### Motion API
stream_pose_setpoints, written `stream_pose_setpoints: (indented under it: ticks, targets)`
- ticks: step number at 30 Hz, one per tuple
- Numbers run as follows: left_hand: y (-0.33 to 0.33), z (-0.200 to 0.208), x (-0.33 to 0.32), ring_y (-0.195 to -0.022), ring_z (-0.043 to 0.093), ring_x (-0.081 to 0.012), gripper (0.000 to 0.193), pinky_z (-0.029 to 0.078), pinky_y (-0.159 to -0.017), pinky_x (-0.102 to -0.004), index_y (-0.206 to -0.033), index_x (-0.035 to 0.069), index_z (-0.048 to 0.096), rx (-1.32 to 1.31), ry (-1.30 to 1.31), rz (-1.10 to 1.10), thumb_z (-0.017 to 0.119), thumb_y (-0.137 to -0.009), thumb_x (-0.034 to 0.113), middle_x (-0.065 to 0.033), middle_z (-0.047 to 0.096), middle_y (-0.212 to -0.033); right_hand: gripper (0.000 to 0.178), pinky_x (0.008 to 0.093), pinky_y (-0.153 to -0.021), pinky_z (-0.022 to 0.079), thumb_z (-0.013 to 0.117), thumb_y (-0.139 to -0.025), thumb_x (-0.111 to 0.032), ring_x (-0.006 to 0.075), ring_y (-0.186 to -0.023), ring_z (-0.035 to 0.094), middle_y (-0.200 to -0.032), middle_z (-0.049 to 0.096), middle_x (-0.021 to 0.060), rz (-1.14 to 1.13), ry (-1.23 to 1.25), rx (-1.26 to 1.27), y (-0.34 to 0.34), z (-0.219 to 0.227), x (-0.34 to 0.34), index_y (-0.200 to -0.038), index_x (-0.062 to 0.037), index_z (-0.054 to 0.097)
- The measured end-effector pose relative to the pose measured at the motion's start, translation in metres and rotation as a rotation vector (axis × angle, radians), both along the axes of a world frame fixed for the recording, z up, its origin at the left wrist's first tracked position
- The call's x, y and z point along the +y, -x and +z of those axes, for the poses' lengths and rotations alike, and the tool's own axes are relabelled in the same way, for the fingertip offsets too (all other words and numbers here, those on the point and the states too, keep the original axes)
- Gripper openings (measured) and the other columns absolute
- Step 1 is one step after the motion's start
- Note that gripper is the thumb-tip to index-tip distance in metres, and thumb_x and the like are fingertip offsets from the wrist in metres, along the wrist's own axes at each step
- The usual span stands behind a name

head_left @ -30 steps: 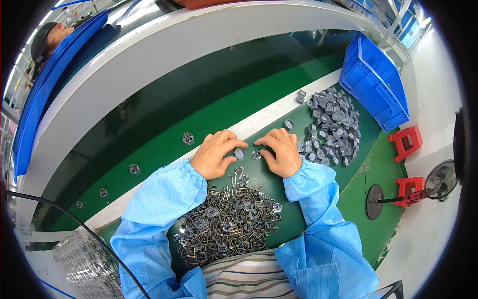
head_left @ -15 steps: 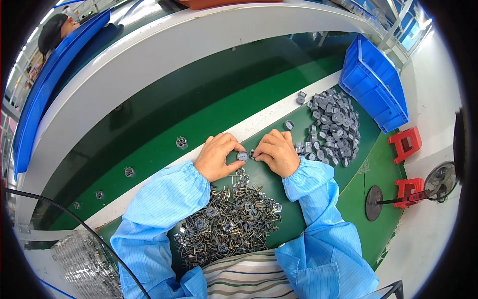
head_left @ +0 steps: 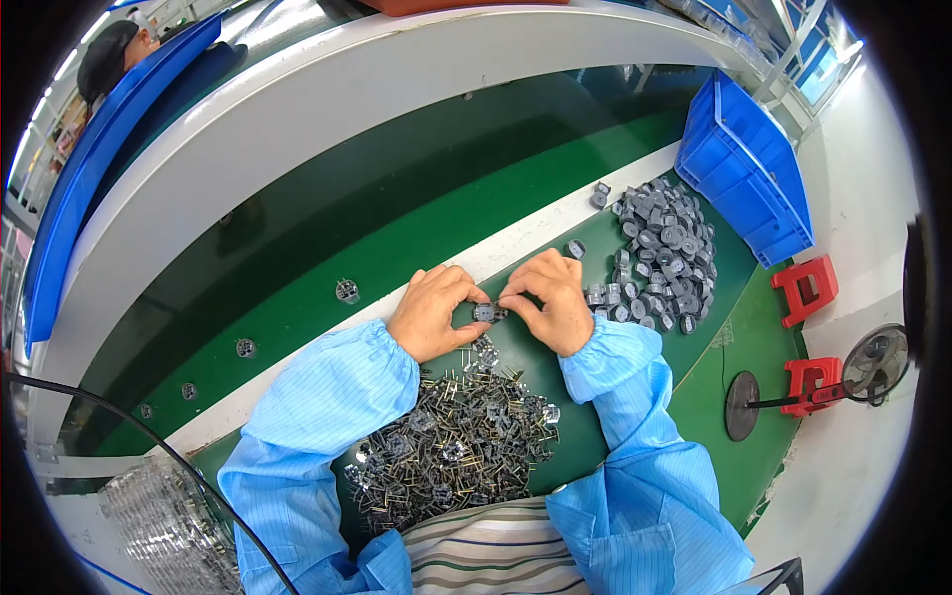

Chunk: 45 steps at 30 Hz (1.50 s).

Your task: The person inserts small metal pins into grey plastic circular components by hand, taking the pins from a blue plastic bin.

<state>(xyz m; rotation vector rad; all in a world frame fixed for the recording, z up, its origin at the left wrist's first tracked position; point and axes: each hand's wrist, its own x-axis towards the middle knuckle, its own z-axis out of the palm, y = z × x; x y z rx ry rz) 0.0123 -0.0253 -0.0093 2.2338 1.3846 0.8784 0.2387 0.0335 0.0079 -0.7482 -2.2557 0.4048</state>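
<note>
My left hand [head_left: 426, 309] is closed, its thumb and fingertips round a small grey round plastic housing [head_left: 484, 312]. Opposite it, my right hand [head_left: 551, 302] pinches a small dark part [head_left: 500, 311] against the housing's right side; the fingertips hide most of that part. Just below both hands lies a heap of small dark parts with metal pins [head_left: 456, 446]. To the right of my right hand spreads a pile of loose grey round housings [head_left: 669, 248], and a single grey housing [head_left: 574, 249] lies just beyond that hand.
Round pieces, one of them [head_left: 347, 291], lie spaced along the green belt [head_left: 436, 223] beyond a white rail. A blue crate [head_left: 744, 169] stands at far right, with red stools [head_left: 813, 387] and a fan [head_left: 873, 362] below. Stacked clear trays [head_left: 164, 526] sit lower left.
My right hand has moved slightly left, bringing its small part up against the housing. My left hand stays in place. The pieces on the belt have shifted left.
</note>
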Motion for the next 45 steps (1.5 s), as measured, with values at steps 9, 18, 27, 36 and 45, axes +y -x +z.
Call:
stream_pose_setpoints:
  ticks: [9,18,27,36,45]
  targets:
    - [0.000,-0.004,0.001,-0.103,0.057,-0.0246,0.037,0.040,-0.087,-0.0400,-0.102,0.012,0.069,-0.005,-0.002,0.008,0.089,-0.073,0.026,-0.0024,0.060,-0.101,0.011,0.0513,-0.091,0.038,0.074,-0.072,-0.013,0.0210,-0.097,0.058,-0.085,0.059,-0.0001,-0.097,-0.382,-0.187,0.027,0.008,-0.018,-0.081,-0.0109,0.068]
    - [-0.001,-0.002,-0.001,-0.102,0.057,-0.0251,0.036,0.039,-0.086,-0.0404,-0.098,0.012,0.070,0.022,0.025,0.032,0.090,-0.070,0.024,-0.0027,0.060,-0.099,0.009,0.0518,-0.091,0.041,0.070,-0.071,-0.014,0.0226,-0.095,0.058,-0.081,0.057,0.0030,-0.171,-0.433,-0.279,0.035,0.010,-0.030,-0.076,-0.0079,0.065]
    - [-0.003,-0.001,0.001,-0.101,0.057,-0.0248,0.034,0.039,-0.086,-0.0404,-0.096,0.013,0.071,0.002,0.012,0.015,0.090,-0.070,0.024,-0.0019,0.059,-0.097,0.020,0.0470,-0.088,0.041,0.080,-0.068,-0.019,0.0225,-0.093,0.059,-0.082,0.060,0.0030,-0.142,-0.367,-0.251,0.029,0.001,-0.022,-0.077,-0.0099,0.065]
    - [0.023,-0.003,0.015,-0.098,0.061,-0.0257,0.025,0.042,-0.083,-0.0406,-0.093,0.015,0.073,-0.083,-0.131,0.169,0.086,-0.074,0.022,-0.0027,0.064,-0.097,0.022,0.0443,-0.087,0.040,0.083,-0.074,-0.015,0.0266,-0.095,0.061,-0.088,0.067,0.0038,-0.294,-0.184,-0.121,-0.015,0.014,-0.003,-0.093,-0.0112,0.072]
    - [0.052,0.001,0.030,-0.110,0.056,-0.0296,0.039,0.039,-0.093,-0.0442,-0.107,0.010,0.070,0.129,-0.222,0.510,0.087,-0.074,0.021,-0.0080,0.060,-0.110,0.012,0.0404,-0.082,0.041,0.078,-0.078,-0.010,0.0254,-0.092,0.061,-0.090,0.066,0.0036,-0.247,-0.092,-0.223,-0.007,-0.009,0.002,-0.089,-0.0111,0.073]
